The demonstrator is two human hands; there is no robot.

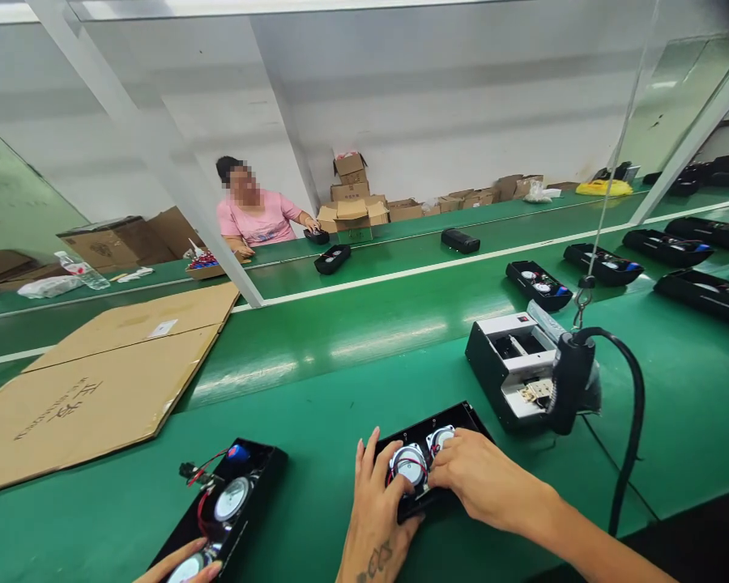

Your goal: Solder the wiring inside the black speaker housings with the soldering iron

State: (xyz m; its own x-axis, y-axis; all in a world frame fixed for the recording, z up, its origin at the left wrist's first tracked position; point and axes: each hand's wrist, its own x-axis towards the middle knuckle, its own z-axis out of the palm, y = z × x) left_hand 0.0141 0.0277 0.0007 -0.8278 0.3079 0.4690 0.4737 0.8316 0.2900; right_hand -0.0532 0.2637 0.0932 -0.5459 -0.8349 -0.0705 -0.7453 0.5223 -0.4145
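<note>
A black speaker panel (455,421) with two round silver speakers lies on the green bench right in front of me. My left hand (373,506), tattooed on its back, grips the panel's left end, with the thumb on the front edge beside the larger speaker (408,464). My right hand (483,479) covers the panel's right part, its fingers curled over the smaller speaker (438,438). A second black panel (243,486) with speakers and red wires lies at the lower left. The fingers of another hand (176,565) touch its near end.
An electric screwdriver (569,380) hangs on a cord beside a black-and-white feeder box (503,356). Flat cardboard sheets (97,380) lie at the left. Black speaker housings (538,283) ride the conveyor. A co-worker in a pink shirt (256,220) sits across, near stacked cartons (351,198).
</note>
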